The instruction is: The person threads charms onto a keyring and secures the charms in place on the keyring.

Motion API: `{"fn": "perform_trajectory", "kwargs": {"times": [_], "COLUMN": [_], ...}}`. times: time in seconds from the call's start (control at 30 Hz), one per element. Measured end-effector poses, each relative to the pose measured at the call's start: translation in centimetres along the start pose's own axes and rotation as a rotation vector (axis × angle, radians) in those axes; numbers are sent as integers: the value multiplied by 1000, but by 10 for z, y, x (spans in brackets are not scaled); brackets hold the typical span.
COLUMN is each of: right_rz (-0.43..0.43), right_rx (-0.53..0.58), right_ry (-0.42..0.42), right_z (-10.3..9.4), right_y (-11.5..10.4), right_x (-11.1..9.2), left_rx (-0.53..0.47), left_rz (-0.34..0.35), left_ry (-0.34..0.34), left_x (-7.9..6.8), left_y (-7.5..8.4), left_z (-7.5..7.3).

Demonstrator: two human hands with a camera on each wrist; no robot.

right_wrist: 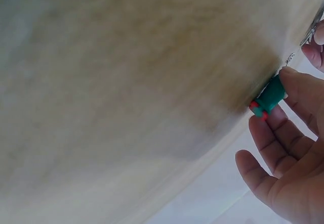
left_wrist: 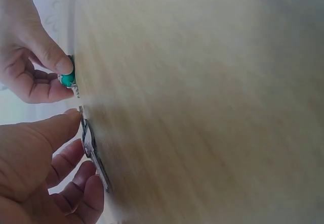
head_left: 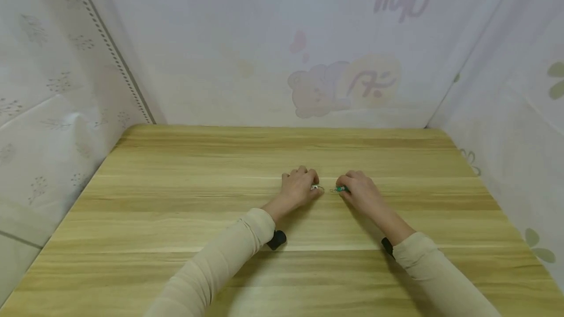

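Note:
Near the middle of the table, my left hand [head_left: 298, 187] pinches silver keys [left_wrist: 90, 144] on a thin metal key ring [head_left: 322, 189]. The keys lie along the fingertips, close over the wood. Just across from it, my right hand [head_left: 360, 192] grips a small green keychain charm [right_wrist: 271, 93] with red bits at one end, between thumb and fingers. A short silver chain [right_wrist: 289, 59] sticks out of the charm towards the key ring. In the head view a small gap separates ring and chain. The fingers hide much of the charm in that view.
The wood-grain table [head_left: 185, 160] spreads around both hands. Pale printed curtains [head_left: 211, 53] stand along its back and both sides. Dark bands, one with a black block [head_left: 277, 240], sit at the wrists by the beige sleeves [head_left: 220, 258].

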State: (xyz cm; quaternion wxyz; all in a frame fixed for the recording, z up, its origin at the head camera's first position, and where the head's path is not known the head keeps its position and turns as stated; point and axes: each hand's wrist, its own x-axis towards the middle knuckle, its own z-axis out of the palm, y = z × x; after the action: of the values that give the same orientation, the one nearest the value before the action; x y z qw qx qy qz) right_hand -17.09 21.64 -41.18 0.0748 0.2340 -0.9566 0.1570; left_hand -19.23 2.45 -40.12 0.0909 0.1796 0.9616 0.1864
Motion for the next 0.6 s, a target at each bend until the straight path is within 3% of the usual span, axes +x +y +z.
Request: {"fn": "perform_trajectory", "kwargs": {"times": [0.33,0.6], "right_rz": [-41,-11], "right_rx": [-23,17], "right_ry": [33,-5], "right_z": [1,0], "right_y": [-1,-1], "right_x": [1,0], "left_rx": [3,-88], "left_rz": [4,45], "left_ry": [1,95], "left_x": [0,1], "left_y": [2,-2], "left_z": [0,6]}}
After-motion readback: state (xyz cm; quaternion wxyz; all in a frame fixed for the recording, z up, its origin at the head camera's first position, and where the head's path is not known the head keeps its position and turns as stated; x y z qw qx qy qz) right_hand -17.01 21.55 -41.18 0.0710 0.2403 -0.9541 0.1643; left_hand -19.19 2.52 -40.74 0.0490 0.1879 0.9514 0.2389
